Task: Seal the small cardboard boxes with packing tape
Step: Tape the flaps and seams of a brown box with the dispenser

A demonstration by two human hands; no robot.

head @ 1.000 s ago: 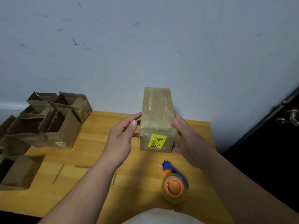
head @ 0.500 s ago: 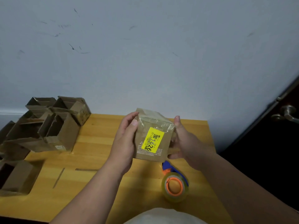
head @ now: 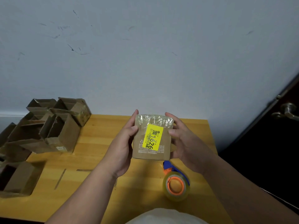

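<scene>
Pale grey wall with dark scuff marks fills the upper half of the head view, and below it sits a yellow wooden desk (head: pixel 90 159). At 3 o'clock a dark door with a metal lever handle (head: pixel 287 110) shows.

Above the middle of the desk, a small cardboard box (head: pixel 151 138) is held up between both hands, its broad face toward the camera. That face carries a yellow sticker (head: pixel 152 139) printed with 1626, and glossy clear tape wrinkles across its top edge. The left hand (head: pixel 123 147) grips the box's left side, thumb on the front face and fingers reaching up behind the top corner. The right hand (head: pixel 186 143) grips the right side, thumb at the front edge and fingers curved round the back.

At 5 o'clock from the box, a tape dispenser (head: pixel 176 183) with a clear roll, orange core and blue handle lies on the desk. At 9 o'clock, a pile of open cardboard boxes (head: pixel 53 126) crowds the desk's left end.
</scene>
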